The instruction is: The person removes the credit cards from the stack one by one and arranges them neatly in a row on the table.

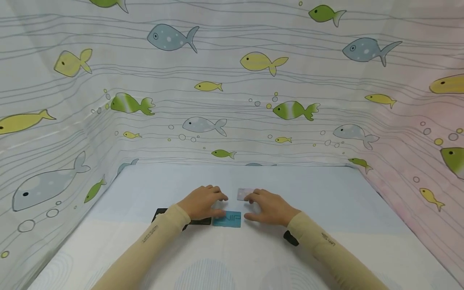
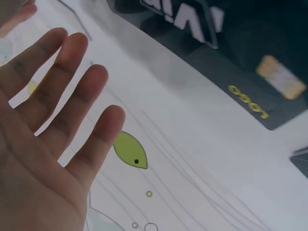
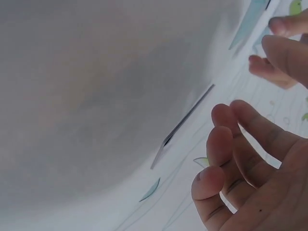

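My left hand (image 1: pixel 204 202) hovers at the left end of a blue card (image 1: pixel 232 219), its thumb over that end. In the left wrist view the card (image 2: pixel 250 57) looks dark, with big upside-down letters and a gold chip. Those fingers (image 2: pixel 91 91) are spread and hold nothing. My right hand (image 1: pixel 271 207) is over the right part of a pale pinkish card (image 1: pixel 243 194), fingers loosely bent. In the right wrist view a thin card (image 3: pixel 190 111) shows edge-on beside the fingertips (image 3: pixel 208 182), with a gap between. A flat black item (image 1: pixel 201 221) lies partly hidden under my left wrist.
White cloth covers the table (image 1: pixel 232 257). Fish-print curtains (image 1: pixel 232 96) close off the back and both sides. A small black object (image 1: pixel 291 238) shows under my right wrist.
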The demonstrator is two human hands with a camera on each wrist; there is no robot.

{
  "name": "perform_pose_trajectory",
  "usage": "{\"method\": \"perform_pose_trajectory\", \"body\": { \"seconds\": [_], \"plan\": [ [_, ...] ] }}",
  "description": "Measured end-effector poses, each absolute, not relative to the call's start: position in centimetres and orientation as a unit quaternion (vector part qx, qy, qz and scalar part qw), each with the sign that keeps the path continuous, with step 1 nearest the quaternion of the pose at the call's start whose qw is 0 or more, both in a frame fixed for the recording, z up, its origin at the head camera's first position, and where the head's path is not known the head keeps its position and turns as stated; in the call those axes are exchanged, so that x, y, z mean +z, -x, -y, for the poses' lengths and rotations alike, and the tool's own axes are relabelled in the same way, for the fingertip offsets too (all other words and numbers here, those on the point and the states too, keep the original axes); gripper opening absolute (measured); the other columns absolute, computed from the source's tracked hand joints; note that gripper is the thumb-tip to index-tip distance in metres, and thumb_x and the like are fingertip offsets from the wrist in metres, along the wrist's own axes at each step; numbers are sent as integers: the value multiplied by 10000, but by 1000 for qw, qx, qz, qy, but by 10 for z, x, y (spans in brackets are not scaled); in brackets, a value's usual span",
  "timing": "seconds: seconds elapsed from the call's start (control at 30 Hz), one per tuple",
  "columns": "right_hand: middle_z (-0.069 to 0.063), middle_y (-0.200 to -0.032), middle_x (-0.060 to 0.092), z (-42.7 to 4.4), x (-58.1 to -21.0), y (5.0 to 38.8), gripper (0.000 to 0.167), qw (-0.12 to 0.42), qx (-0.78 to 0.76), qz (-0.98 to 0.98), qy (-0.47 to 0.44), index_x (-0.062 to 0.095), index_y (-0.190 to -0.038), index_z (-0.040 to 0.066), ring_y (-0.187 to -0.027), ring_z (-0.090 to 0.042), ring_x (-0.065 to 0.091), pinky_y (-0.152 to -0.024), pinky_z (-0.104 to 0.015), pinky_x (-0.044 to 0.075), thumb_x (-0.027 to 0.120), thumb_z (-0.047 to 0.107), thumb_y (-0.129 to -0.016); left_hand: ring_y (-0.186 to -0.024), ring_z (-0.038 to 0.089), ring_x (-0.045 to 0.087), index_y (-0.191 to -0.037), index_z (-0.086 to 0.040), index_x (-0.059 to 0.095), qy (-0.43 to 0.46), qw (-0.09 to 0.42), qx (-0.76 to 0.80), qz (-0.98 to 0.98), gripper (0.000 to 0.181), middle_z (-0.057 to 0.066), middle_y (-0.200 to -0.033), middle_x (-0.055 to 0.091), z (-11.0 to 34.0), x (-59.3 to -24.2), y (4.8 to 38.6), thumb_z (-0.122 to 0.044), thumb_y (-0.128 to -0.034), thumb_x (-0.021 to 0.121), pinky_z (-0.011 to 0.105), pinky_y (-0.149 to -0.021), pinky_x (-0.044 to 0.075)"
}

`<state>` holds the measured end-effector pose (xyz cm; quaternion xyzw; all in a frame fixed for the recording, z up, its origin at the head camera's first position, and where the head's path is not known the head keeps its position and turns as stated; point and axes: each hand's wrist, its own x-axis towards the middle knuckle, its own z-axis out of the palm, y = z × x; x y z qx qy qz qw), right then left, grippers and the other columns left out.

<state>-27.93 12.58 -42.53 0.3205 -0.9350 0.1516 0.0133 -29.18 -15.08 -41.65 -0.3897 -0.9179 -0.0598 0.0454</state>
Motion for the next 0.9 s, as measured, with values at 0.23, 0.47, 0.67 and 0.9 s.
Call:
{"method": "perform_pose_trajectory", "body": {
  "seconds": [0.23, 0.47, 0.67, 0.9],
  "plan": [
    [30, -1129, 635, -141, -433, 283, 521, 31, 146, 942, -302, 657, -1297, 152, -1019, -134, 606, -898, -381, 538, 746, 469, -894, -1063, 227, 625, -1285, -166, 694, 392, 54, -46, 917, 479, 32, -1212, 665, 130, -416, 311, -495, -937, 689, 406, -927, 522],
    [25, -1145, 634, -155, -430, 285, 518, 32, 136, 953, -269, 653, -1307, 166, -1032, -150, 604, -897, -402, 539, 754, 460, -892, -1103, 237, 606, -1318, -165, 668, 378, 36, -40, 924, 514, 43, -1249, 641, 112, -417, 327, -506, -934, 690, 410, -957, 506],
    [-7, -1151, 637, -166, -429, 290, 510, 36, 133, 957, -257, 653, -1302, 146, -1031, -179, 610, -882, -424, 546, 761, 429, -892, -1130, 222, 578, -1357, -175, 646, 351, 6, -42, 935, 576, 35, -1294, 616, 99, -423, 341, -556, -926, 670, 400, -999, 482],
    [-1, -1222, 610, -172, -430, 305, 543, 18, 120, 964, -238, 631, -1337, 157, -1125, -194, 584, -986, -429, 504, 744, 462, -902, -1183, 213, 554, -1382, -189, 629, 317, -36, -59, 946, 587, 28, -1335, 589, 89, -424, 349, -546, -918, 677, 404, -1064, 436]
  ]
}}
